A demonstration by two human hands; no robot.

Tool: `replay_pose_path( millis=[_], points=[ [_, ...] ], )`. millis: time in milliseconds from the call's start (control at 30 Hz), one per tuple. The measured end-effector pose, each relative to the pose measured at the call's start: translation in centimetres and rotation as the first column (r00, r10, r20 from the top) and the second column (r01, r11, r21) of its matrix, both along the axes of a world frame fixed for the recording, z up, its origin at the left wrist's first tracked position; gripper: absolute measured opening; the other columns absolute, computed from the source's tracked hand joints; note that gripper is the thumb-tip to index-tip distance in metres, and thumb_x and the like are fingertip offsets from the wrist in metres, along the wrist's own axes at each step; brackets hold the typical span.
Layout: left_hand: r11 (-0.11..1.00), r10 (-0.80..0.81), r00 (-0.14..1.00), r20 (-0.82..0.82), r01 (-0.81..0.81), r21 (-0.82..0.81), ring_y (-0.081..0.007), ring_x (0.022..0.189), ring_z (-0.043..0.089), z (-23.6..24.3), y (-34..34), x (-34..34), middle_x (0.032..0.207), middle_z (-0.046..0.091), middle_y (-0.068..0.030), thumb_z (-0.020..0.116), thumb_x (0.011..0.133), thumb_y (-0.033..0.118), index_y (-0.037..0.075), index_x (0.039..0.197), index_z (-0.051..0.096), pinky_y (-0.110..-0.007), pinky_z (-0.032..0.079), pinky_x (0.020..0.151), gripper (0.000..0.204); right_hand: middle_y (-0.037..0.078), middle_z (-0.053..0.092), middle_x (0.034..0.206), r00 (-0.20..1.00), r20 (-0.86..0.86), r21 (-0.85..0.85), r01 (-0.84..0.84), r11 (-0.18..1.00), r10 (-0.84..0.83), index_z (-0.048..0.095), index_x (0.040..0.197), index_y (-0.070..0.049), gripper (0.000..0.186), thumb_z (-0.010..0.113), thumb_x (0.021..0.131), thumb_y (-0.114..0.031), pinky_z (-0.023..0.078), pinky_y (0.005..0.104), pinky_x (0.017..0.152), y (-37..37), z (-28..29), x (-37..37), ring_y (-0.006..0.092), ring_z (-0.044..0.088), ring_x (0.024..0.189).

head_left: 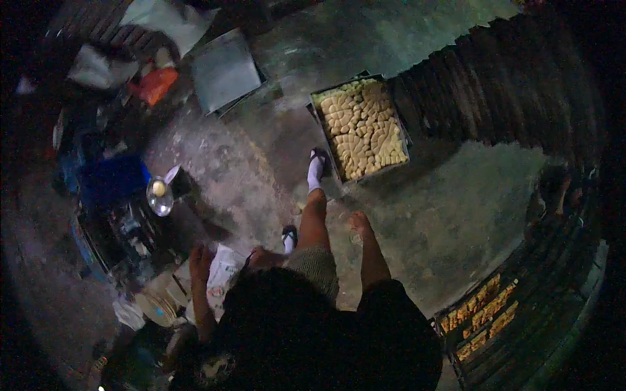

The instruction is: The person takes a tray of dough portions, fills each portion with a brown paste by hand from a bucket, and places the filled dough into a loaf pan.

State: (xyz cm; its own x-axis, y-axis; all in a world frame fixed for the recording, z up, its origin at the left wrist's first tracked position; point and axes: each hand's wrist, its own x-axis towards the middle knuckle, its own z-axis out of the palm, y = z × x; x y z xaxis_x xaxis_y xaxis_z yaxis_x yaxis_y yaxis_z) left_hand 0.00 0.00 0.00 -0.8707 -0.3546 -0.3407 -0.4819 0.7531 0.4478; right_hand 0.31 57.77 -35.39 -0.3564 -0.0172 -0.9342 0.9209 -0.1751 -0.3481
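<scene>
My left hand hangs out to the left, above a white printed sack; it is dark and smeared, and its fingers cannot be made out. My right hand hangs low in front of me over the concrete floor, fingers loosely apart and nothing seen in them. Ahead of it a rectangular tray lies on the floor, packed with pale yellow, dough-like pieces. Neither hand touches the tray. My foot in a white sock and dark sandal stands close to the tray's left edge.
Flat metal trays lie stacked at the far left, near an orange-red bag. A blue container and a lit lamp are on the left. Dark corrugated sheets stand far right. Golden pieces sit in rows at the lower right.
</scene>
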Motion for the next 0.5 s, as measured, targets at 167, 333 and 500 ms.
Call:
replay_pose_path(
  millis=[167, 333, 500],
  points=[
    [0.976, 0.123, 0.924, 0.362, -0.046, -0.215, -0.0289, 0.096, 0.063, 3.4, 1.8, -6.4, 0.115, 0.06, -0.0169, 0.059, 0.097, 0.029, 0.001, 0.111, 0.063, -0.042, 0.051, 0.082, 0.031, 0.009, 0.059, 0.126, 0.92, 0.048, -0.12, 0.392, 0.912, -0.389, 0.043, 0.142, -0.009, 0.054, 0.057, 0.097, -0.036, 0.046, 0.0495, 0.089, 8.1, -17.0, -3.9, 0.0276, 0.057, 0.115],
    [0.91, 0.184, 0.851, 0.493, 0.043, -0.413, -0.0259, 0.092, 0.063, 9.9, 7.8, -11.4, 0.111, 0.06, -0.0161, 0.058, 0.098, 0.029, 0.001, 0.111, 0.062, -0.037, 0.053, 0.076, 0.031, 0.009, 0.047, 0.139, 0.876, 0.162, 0.04, 0.455, 0.89, -0.455, 0.041, 0.14, -0.007, 0.052, 0.056, 0.096, -0.029, 0.046, 0.0462, 0.09, 6.4, -16.8, -13.2, 0.0264, 0.052, 0.12],
    [0.919, 0.247, 0.769, 0.59, 0.007, -0.395, -0.0238, 0.088, 0.063, 11.4, 7.6, -15.8, 0.105, 0.061, -0.0139, 0.057, 0.098, 0.03, 0.001, 0.111, 0.061, -0.036, 0.052, 0.074, 0.032, 0.007, 0.051, 0.121, 0.639, 0.229, 0.212, 0.704, 0.678, -0.734, 0.047, 0.123, -0.008, 0.039, 0.058, 0.091, -0.025, 0.046, 0.0393, 0.079, 6.5, -23.1, -12.4, 0.0228, 0.053, 0.1]
  ],
)
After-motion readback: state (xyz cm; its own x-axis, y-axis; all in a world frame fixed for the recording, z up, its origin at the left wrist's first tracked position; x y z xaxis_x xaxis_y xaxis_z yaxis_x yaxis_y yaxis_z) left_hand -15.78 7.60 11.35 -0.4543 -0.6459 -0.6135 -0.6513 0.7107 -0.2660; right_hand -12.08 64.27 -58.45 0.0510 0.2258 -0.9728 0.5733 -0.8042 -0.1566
